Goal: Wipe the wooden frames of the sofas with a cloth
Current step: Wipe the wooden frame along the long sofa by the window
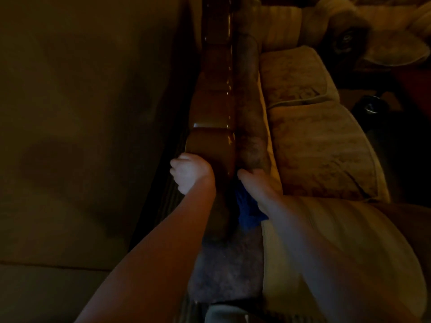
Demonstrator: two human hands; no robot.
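The left hand (190, 172) is curled over the left edge of the wooden frame (214, 127), its fingers bent down the outer side of the rail and its wrist lying across the top. The right hand (257, 190) lies on the other side of the same rail, fingers fairly straight and pointing away from the person, pressing a blue cloth (247, 212) down where the wood meets the padded back. Whether its fingers pinch the cloth or only press it flat cannot be told in this dim light; only a bunched part of the cloth shows, under and behind the palm.

Left of the left hand spreads a broad, dark olive wall or floor surface (81, 113), with a ribbed dark strip running along the foot of the frame. Right of the right hand sits the sofa (326, 148), its pale patterned seat cushions stretching away from the person. The glossy brown frame runs straight ahead from between both hands, catching small highlights along its right edge. Beside it, just ahead of the right fingertips, runs a dusky padded roll (250, 101) of upholstery. Far beyond the right hand, at the top corner, rounded bolster cushions (347, 36) lie in shadow.
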